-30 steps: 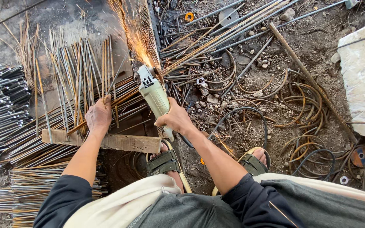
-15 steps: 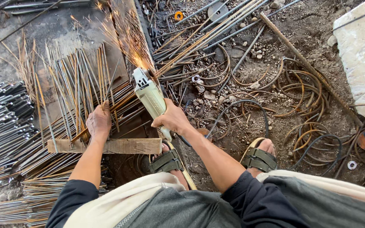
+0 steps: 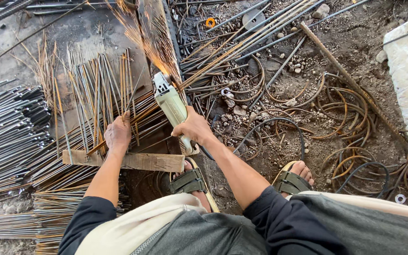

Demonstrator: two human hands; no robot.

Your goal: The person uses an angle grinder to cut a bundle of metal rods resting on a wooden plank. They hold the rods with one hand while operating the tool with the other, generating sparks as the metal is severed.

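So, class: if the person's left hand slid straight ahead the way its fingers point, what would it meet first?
The left hand rests on rusty thin steel rods and points up the picture, so it would probably run on over more of those rods fanned out ahead. Depth is hard to judge from above.
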